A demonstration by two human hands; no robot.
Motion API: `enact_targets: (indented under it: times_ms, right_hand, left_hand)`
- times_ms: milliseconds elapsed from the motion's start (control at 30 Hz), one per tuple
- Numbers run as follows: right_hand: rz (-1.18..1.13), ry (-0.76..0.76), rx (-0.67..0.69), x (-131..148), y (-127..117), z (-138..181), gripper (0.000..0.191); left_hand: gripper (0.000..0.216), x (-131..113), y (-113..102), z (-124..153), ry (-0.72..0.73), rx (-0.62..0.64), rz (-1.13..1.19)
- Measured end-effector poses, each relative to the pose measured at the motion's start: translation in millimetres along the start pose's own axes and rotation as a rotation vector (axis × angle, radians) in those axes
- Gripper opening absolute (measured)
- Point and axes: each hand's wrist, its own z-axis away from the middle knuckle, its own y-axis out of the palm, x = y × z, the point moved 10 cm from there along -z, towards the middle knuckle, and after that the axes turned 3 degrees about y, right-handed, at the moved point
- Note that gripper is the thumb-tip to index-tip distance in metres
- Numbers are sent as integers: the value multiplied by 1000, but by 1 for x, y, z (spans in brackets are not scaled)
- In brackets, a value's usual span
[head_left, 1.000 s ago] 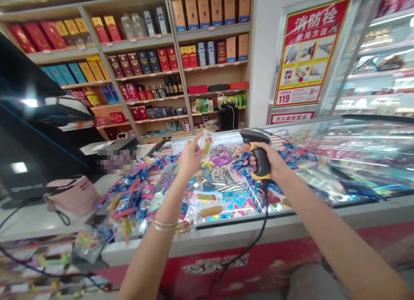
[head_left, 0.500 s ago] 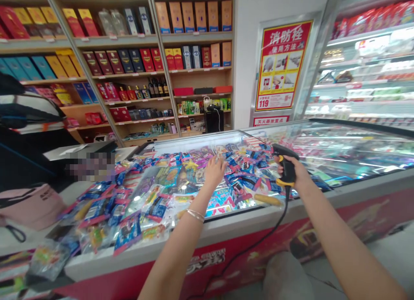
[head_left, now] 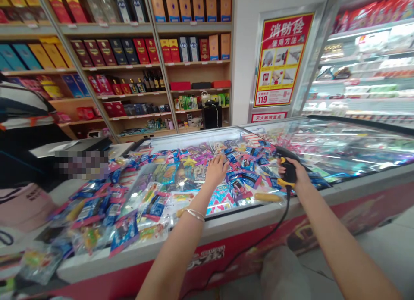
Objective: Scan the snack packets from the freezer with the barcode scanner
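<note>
My right hand (head_left: 299,176) is wrapped round the handle of a black and yellow barcode scanner (head_left: 286,167), held just above the glass lid of a chest freezer (head_left: 246,222); its black cable hangs down the freezer front. My left hand (head_left: 216,170), with thin bracelets at the wrist, reaches forward onto the heap of small colourful snack packets (head_left: 181,175) spread over the lid. Its fingers are stretched out on the packets and I see nothing gripped in them.
More packets (head_left: 97,214) spill left across the counter toward a pink cap (head_left: 22,207) and a black till screen. Wooden shelves of boxed goods (head_left: 129,54) fill the back wall. A red poster (head_left: 280,60) and an open cooler (head_left: 365,63) stand at the right.
A second ago my left hand held a small clear packet up in front of the raised scanner. Both hands have since dropped; the packet is out of my left hand, which now rests on the heap.
</note>
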Motion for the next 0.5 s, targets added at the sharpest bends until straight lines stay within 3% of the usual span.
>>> enact_targets:
  times_ms: [100, 267, 367, 500]
  right_hand:
    - [70, -14, -28, 4, 8, 11, 12]
    - [100, -89, -10, 23, 45, 38, 25]
    - [132, -94, 42, 24, 82, 51, 29]
    - [232, -50, 98, 0, 137, 57, 22]
  left_hand:
    - [47, -3, -26, 2, -55, -105, 54]
    - [37, -4, -102, 6, -75, -244, 106]
    - [33, 16, -147, 15, -99, -223, 28]
    - [35, 73, -191, 35, -219, -127, -173]
